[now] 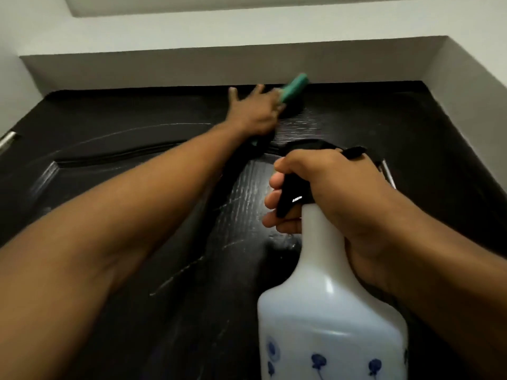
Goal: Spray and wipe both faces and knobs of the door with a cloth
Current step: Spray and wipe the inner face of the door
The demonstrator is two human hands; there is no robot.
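Note:
A black wood-grain door (pixel 137 204) fills the view, seen from below toward its top edge, with wet streaks on its face. My left hand (pixel 253 109) reaches up near the top of the door and presses a green cloth (pixel 295 87) flat against it, fingers spread. My right hand (pixel 332 193) grips the neck and black trigger head of a white spray bottle (pixel 332 325) with blue flower prints, held in front of the door's upper panel. No knob is in view.
The white wall recess (pixel 247 67) and ceiling sit just above the door's top edge. A metal hinge (pixel 8 141) shows at the far left edge and another metal piece (pixel 388 172) at the right, behind my right hand.

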